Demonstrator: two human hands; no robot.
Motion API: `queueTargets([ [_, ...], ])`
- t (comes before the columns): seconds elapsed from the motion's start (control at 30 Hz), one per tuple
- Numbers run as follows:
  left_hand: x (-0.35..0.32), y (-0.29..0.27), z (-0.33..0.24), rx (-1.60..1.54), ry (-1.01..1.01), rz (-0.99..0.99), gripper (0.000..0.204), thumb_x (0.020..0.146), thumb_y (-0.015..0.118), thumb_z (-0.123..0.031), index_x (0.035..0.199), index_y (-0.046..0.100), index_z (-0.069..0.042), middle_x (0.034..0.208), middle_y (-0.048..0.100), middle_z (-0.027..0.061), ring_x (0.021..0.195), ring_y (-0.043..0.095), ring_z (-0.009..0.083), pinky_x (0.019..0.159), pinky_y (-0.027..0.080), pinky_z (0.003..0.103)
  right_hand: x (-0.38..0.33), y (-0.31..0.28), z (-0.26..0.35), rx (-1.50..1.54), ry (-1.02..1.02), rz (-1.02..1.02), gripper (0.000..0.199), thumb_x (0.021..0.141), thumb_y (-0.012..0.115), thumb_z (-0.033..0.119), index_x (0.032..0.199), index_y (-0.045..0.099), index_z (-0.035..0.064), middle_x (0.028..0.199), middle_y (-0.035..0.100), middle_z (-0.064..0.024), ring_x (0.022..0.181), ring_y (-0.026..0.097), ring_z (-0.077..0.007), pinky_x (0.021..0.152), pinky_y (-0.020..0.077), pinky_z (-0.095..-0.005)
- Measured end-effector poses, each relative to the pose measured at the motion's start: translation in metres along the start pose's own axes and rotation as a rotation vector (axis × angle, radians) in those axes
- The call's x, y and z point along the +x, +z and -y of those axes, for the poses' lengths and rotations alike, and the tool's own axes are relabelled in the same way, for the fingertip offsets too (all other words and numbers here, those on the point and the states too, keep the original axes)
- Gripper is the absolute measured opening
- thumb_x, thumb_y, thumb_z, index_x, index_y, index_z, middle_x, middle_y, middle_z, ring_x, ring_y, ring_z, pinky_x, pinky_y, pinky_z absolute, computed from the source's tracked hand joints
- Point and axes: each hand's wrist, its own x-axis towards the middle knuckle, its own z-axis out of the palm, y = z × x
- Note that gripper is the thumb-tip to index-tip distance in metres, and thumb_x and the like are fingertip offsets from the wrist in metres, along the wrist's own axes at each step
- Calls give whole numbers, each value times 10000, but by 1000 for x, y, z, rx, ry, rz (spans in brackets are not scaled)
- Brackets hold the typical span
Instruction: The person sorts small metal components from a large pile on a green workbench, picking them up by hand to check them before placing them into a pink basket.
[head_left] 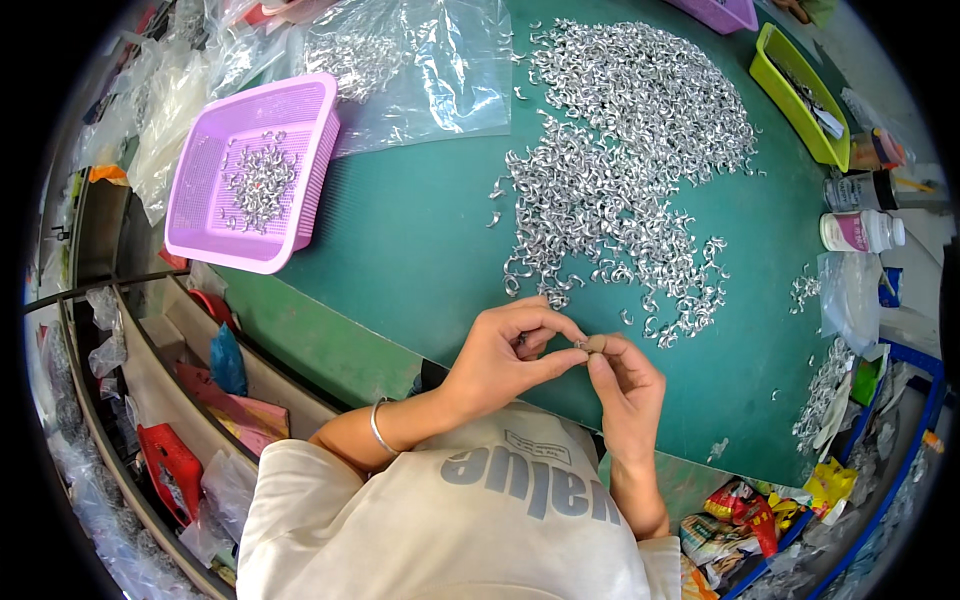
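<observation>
My left hand [505,355] and my right hand [628,385] meet near the front edge of the green table [400,240]. Both pinch one small silvery metal clip [581,345] between thumb and fingertips. Just beyond the fingers lies a big spread heap of the same curved metal clips [620,150]. A silver bangle [380,428] circles my left wrist.
A pink plastic basket [190,215] with several clips stands at the left. Clear plastic bags [420,60] lie at the back. A lime-green tray [795,95] and two white bottles [860,230] sit at the right. Shelves with red tools [170,465] run along my left.
</observation>
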Motion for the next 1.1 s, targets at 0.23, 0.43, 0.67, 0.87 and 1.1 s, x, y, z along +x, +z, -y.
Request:
queueTargets([
  [0.23, -3, 2, 3, -77, -26, -12, 139, 690, 685, 17, 816, 638, -16, 637, 331, -58, 556, 291, 27, 489, 234, 180, -4, 4, -1, -88, -118, -64, 87, 807, 556, 14, 884, 575, -24, 827, 560, -46, 753, 447, -109, 677, 359, -216],
  [0.43, 0, -5, 4, -607, -437, 231, 67, 808, 575, -73, 826, 541, -18, 645, 355, -46, 551, 301, 33, 463, 237, 184, 1, 2, -3, -220, -210, -59, 86, 785, 548, -21, 863, 583, -10, 779, 572, -55, 732, 475, -119, 635, 374, -233],
  [0.67, 0, -8, 11, -1037, -685, 293, 91, 840, 447, -91, 830, 500, -17, 715, 420, 12, 594, 362, 77, 469, 294, 220, 51, -4, -18, -987, -600, -175, 185, 723, 592, -18, 905, 598, 18, 849, 547, -49, 769, 476, -207, 678, 367, -315],
  [0.87, -3, -3, 17, -652, -406, 7, 135, 831, 468, -76, 902, 546, 8, 753, 475, 32, 645, 440, 100, 550, 351, 208, 59, -4, -32, -1203, -588, -186, 149, 714, 616, 34, 861, 589, 42, 873, 542, -49, 786, 465, -226, 683, 312, -326],
  [1.1, 6, -1, 24, -205, -124, -61, 208, 782, 592, -17, 989, 567, -17, 704, 411, -50, 614, 361, 40, 546, 311, 183, 32, -11, -17, -402, -122, -145, 94, 746, 599, -3, 840, 590, -8, 796, 589, -51, 690, 464, -125, 666, 371, -239],
])
